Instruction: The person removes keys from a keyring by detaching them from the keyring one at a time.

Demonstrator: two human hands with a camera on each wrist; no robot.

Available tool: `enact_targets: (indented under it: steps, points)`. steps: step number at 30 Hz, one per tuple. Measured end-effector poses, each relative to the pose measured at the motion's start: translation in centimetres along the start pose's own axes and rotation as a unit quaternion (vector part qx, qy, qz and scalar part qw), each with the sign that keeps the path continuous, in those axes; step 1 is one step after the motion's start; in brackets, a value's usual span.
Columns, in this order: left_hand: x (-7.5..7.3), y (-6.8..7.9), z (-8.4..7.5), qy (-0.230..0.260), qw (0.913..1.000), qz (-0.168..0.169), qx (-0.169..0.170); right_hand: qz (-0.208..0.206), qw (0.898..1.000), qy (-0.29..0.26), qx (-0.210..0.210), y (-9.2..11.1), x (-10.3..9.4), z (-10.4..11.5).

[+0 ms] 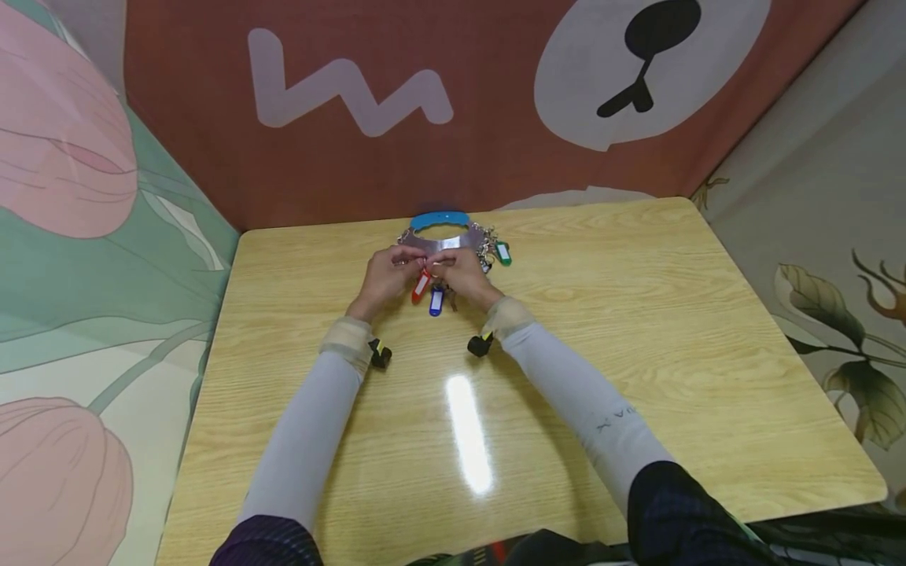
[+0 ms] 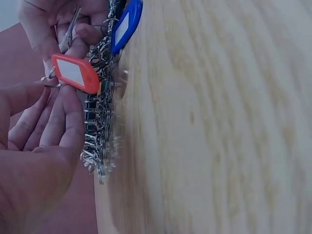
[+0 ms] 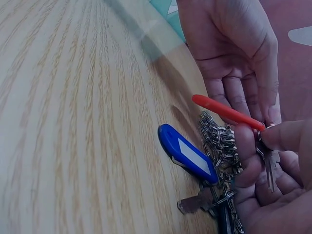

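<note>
A key holder with a blue handle (image 1: 440, 219) and a metal plate (image 1: 453, 241) lies near the table's back edge. Before it, both hands meet at a red key tag (image 1: 421, 286). My left hand (image 1: 388, 277) pinches the small split ring (image 2: 50, 74) at the red tag's end. From the other side, my right hand (image 1: 463, 275) grips the same ring between thumb and forefinger, with keys (image 3: 269, 168) lying against its fingers. A blue key tag (image 3: 187, 153) hangs just beside, a key (image 3: 195, 202) near it. Fingers partly hide the ring.
A green key tag (image 1: 502, 252) sits at the holder's right end among metal rings and clips. Many linked rings (image 2: 97, 122) line the holder's edge. The wooden table (image 1: 602, 314) meets a brown patterned wall covering (image 1: 488, 157) behind.
</note>
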State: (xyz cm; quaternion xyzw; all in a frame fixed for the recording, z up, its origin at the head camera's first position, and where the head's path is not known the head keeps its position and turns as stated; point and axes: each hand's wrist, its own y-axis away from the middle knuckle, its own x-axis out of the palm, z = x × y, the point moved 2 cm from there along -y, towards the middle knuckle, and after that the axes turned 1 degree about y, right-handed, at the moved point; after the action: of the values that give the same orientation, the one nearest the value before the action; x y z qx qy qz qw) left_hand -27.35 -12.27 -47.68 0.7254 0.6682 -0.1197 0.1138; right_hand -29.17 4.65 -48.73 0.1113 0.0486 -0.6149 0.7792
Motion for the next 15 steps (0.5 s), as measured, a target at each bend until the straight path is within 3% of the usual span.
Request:
enact_targets:
  steps: [15]
  points:
    - [0.0, -0.48, 0.56, 0.06, 0.9969, 0.049, -0.017, 0.012, 0.999, 0.033, 0.005, 0.07, -0.24, -0.22]
